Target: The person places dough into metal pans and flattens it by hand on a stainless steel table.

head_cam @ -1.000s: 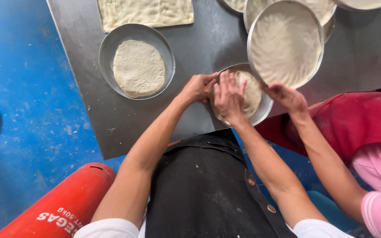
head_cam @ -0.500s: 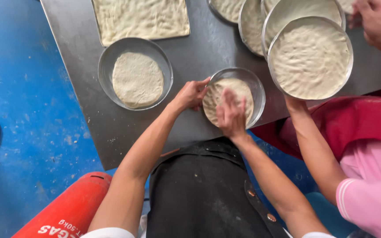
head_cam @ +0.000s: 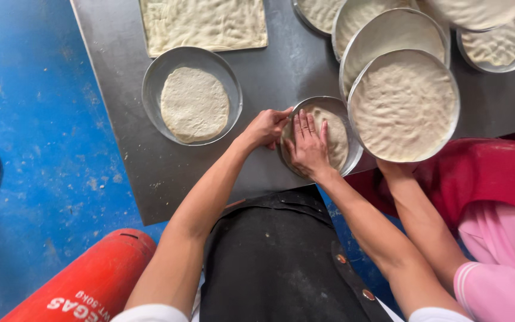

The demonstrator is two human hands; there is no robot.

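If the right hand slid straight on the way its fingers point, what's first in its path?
The right hand lies flat on the dough, fingers pointing up-frame. It would likely meet the far rim of its small round pan first.

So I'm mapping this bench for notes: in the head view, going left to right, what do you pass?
Blue floor → red gas cylinder → round metal pan holding a small dough disc → left hand → right hand → dough-filled round pan held up by a co-worker.

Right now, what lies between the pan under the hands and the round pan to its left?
In the head view, only bare grey table separates the small pan from the left pan.
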